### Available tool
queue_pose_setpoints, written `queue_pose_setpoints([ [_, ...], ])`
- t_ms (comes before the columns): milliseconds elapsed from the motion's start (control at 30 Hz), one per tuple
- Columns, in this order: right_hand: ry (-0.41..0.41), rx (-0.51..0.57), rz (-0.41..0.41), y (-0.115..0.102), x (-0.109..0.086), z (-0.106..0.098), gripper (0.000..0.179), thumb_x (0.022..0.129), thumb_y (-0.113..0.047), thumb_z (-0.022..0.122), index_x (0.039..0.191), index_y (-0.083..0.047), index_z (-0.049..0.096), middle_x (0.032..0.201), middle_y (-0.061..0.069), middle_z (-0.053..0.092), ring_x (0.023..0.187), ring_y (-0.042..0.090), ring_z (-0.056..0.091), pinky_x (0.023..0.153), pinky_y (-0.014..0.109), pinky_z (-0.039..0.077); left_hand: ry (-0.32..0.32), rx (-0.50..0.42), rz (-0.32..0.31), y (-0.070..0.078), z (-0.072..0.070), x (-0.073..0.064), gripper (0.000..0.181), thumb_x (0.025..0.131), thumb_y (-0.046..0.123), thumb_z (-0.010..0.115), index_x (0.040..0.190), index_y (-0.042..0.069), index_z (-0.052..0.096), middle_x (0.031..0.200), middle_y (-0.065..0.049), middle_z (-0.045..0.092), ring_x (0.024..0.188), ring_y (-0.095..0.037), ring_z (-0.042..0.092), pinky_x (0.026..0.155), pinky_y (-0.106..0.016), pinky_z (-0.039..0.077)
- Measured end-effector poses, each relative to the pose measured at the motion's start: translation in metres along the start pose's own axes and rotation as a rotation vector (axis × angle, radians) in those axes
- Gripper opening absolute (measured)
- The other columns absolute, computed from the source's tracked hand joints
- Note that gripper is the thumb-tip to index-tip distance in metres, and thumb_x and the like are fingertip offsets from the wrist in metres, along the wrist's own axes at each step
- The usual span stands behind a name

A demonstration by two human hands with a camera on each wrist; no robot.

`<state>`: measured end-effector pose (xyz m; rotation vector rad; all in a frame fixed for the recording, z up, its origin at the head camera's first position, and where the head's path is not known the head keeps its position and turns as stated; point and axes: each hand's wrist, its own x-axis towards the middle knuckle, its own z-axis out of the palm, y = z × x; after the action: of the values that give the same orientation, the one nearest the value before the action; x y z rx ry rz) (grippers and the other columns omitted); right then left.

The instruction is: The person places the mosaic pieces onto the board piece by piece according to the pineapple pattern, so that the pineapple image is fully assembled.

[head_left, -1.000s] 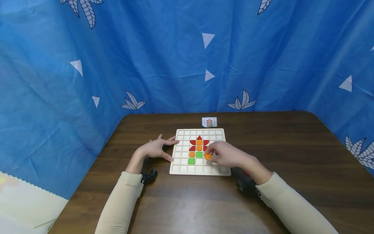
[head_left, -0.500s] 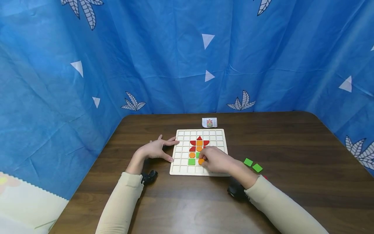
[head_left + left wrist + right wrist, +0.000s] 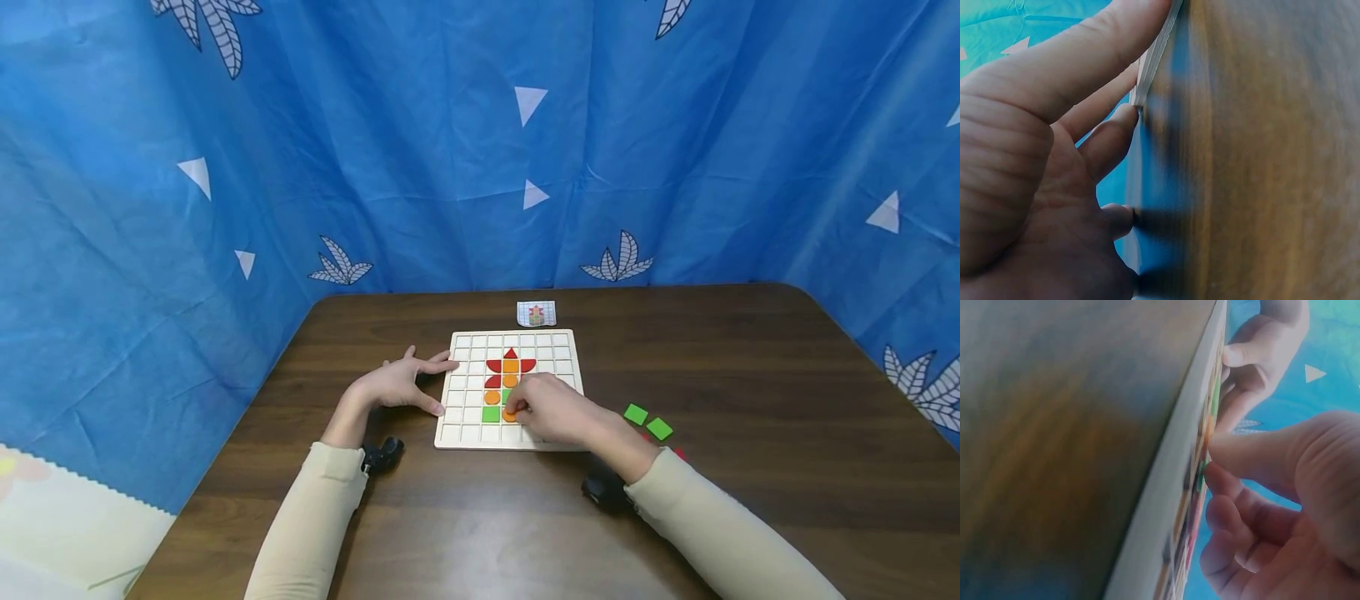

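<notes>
A white gridded board [image 3: 462,432] lies on the table, bearing a figure of red, orange and green flat tiles. My left hand [image 3: 396,382] is spread at its left side, thumb and fingertips at the board's edge; in the left wrist view the thumb [image 3: 1079,56] overlaps that edge. Over the lower middle squares, my right hand [image 3: 553,408] pinches an orange disc [image 3: 510,417] between thumb and finger. This disc sits right of a green square [image 3: 491,414], and the right hand hides the squares beyond it. Another orange disc [image 3: 492,397] lies one row up.
Behind the board lies a small printed card [image 3: 536,313] with a similar figure. Loose green tiles [image 3: 659,429] rest right of the board, with red pieces [image 3: 679,453] partly behind the right forearm. A blue curtain [image 3: 450,167] hangs beyond the table [image 3: 712,350].
My right hand has moved left and nearer with the orange disc, which now sits in a square beside the green one. The loose green tiles have come into view. My left hand stays put.
</notes>
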<state>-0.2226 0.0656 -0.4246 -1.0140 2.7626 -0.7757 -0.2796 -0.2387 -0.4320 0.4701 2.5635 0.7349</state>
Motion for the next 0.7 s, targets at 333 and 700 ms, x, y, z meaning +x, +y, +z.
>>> queue_pose_setpoints([
  [333, -0.041, 0.016, 0.021, 0.008, -0.013, -0.017, 0.015, 0.092, -0.011, 0.077, 0.106, -0.013, 0.081, 0.100, -0.004, 0.074, 0.089, 0.012, 0.060, 0.084, 0.032, 0.055, 0.006, -0.008, 0.009, 0.001, 0.000, -0.002, 0.087, 0.077, 0.044, 0.089, 0.154, 0.036, 0.049, 0.171, 0.008, 0.025, 0.158, -0.047, -0.012, 0.113, -0.083, -0.008],
  [700, -0.077, 0.071, 0.018, 0.039, -0.043, -0.040, 0.021, 0.092, -0.012, 0.077, 0.113, -0.014, 0.079, 0.109, -0.001, 0.074, 0.092, 0.014, 0.061, 0.081, 0.030, 0.056, 0.014, 0.005, 0.005, 0.004, 0.001, -0.004, 0.087, 0.077, 0.044, 0.088, 0.154, 0.037, 0.048, 0.171, 0.007, 0.026, 0.158, -0.048, -0.010, 0.113, -0.083, -0.006],
])
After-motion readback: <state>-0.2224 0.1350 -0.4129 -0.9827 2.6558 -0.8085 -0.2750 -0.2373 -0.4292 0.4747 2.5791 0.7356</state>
